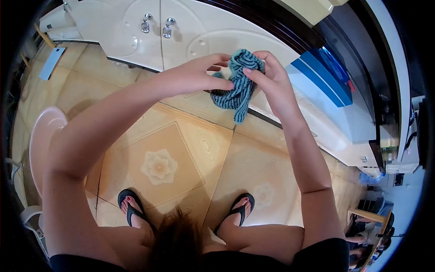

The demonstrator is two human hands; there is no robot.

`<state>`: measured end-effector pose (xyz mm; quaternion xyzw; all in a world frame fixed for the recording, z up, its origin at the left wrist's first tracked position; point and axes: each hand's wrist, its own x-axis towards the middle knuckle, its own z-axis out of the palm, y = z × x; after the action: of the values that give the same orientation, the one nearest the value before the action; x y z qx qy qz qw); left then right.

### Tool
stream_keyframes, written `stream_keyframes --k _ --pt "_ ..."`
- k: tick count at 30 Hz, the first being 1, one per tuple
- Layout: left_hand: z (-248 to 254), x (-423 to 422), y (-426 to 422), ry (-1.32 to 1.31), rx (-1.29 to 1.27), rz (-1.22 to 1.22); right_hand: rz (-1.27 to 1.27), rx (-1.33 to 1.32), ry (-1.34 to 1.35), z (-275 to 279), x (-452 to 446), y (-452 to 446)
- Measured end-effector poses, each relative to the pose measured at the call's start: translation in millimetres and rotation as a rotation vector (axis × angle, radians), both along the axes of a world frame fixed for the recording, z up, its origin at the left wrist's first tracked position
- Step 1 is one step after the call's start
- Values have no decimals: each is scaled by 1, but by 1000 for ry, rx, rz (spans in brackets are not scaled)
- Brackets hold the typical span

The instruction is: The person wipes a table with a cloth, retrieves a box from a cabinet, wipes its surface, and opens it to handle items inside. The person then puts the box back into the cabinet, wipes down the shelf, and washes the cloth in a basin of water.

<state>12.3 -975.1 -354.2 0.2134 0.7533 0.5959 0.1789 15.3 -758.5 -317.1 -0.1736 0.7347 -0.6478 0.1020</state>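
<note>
A teal and black striped knitted cloth (242, 81) is bunched up in front of me, its lower end hanging loose. My right hand (274, 75) pinches its upper right part, the thumb on the near side and the fingers behind. On the other side, my left hand (206, 75) curves around the left edge of the cloth, its thumb pressed against the fabric. Parts of the left fingertips are hidden by the cloth, which is folded so that its full shape cannot be made out.
Beyond my hands stands a white cabinet (199, 27) with crystal knobs (167, 29). A blue box (324, 77) sits to the right. A pink stool or basin (47, 124) is at my left. Beneath me is a tiled floor (199, 149), and a blue-white scale (52, 63) lies far left.
</note>
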Motion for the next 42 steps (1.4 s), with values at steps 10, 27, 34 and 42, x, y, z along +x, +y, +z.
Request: stream_keyframes --k 10,27,34,42 --pt "-2 -13 4 14 30 -57 -59 183 56 3 2 17" --pt "-7 -28 -30 240 -197 67 -92 494 286 9 -20 46" --pt "-24 -34 -61 397 -440 57 -204 494 400 17 -25 48" --pt "-24 -41 -63 -134 -159 118 -237 330 5 8 -23 40"
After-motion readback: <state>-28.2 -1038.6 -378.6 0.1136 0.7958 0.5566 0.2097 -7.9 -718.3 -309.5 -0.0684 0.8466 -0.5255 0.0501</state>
